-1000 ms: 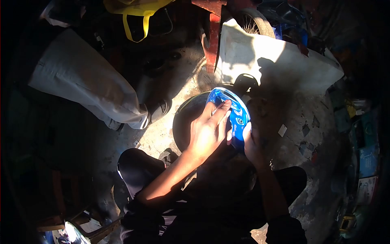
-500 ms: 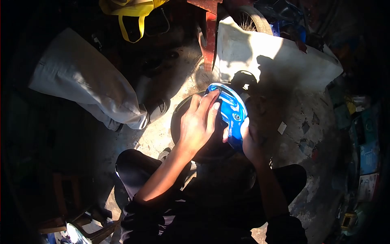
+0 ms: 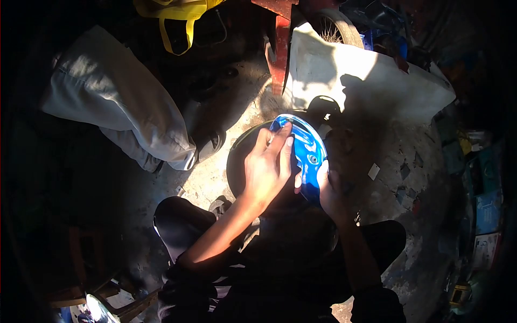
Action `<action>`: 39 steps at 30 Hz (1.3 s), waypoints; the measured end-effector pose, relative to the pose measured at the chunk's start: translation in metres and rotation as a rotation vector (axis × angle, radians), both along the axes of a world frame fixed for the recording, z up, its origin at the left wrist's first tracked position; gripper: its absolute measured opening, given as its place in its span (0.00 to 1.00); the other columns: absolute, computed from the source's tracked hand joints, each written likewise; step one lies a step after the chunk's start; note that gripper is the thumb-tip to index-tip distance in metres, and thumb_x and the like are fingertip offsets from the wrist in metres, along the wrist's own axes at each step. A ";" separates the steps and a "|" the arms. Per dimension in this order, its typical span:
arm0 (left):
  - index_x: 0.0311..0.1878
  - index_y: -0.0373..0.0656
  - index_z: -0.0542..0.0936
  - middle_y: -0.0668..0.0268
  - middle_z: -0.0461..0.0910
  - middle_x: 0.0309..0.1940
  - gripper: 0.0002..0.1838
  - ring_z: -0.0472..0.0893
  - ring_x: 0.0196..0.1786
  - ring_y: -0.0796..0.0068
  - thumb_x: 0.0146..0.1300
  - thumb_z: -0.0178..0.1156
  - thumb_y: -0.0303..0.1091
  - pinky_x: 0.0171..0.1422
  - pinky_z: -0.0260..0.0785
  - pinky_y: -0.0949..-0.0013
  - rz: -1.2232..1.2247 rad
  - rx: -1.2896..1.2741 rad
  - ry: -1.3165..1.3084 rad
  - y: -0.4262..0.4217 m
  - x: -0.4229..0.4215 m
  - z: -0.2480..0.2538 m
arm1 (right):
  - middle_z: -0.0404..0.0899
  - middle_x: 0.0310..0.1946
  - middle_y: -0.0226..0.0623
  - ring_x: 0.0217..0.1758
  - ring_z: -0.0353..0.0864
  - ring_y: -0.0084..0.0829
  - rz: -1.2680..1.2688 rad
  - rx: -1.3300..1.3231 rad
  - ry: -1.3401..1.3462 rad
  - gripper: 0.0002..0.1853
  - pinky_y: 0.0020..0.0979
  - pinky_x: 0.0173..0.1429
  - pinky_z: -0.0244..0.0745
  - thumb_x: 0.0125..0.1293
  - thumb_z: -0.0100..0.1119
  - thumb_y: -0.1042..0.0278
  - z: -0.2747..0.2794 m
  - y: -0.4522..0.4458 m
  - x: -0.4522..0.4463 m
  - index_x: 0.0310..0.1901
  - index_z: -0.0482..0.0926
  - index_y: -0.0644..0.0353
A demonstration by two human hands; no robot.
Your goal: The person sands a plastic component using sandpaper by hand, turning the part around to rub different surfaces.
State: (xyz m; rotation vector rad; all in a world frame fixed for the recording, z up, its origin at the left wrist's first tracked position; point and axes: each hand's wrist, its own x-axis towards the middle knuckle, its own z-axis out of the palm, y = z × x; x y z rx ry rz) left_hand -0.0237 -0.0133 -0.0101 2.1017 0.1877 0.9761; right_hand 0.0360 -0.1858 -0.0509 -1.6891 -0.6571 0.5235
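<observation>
A glossy blue curved part point(image 3: 311, 175) with a pale rim and a small round hole is tilted over a dark round object point(image 3: 239, 169). Its lower right edge is gripped by my right hand point(image 3: 333, 196), thumb on the near face and a fingertip showing at the inner edge. My left hand point(image 3: 265, 171) lies against the upper left of the blue part, its fingers close together and their tips on the surface near the rim. Whether something small is under those fingertips is hidden.
A person's leg in light trousers point(image 3: 121, 97) stands at the left beside a yellow bag point(image 3: 188, 12). Further up are a red metal post point(image 3: 280, 51), a white sheet point(image 3: 396, 83) and a spoked wheel point(image 3: 347, 28). Boxes point(image 3: 488, 212) line the right side.
My left fingertips have shifted left and up across the blue part, from its middle toward its upper left end. The right hand keeps its hold. The trouser leg has changed shape slightly.
</observation>
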 end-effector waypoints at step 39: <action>0.65 0.47 0.83 0.56 0.76 0.40 0.19 0.78 0.43 0.61 0.72 0.62 0.32 0.50 0.73 0.64 0.025 0.169 0.059 0.002 -0.001 0.000 | 0.83 0.32 0.41 0.34 0.85 0.31 -0.005 0.287 0.270 0.45 0.33 0.46 0.82 0.77 0.22 0.27 0.013 -0.002 0.003 0.62 0.69 0.67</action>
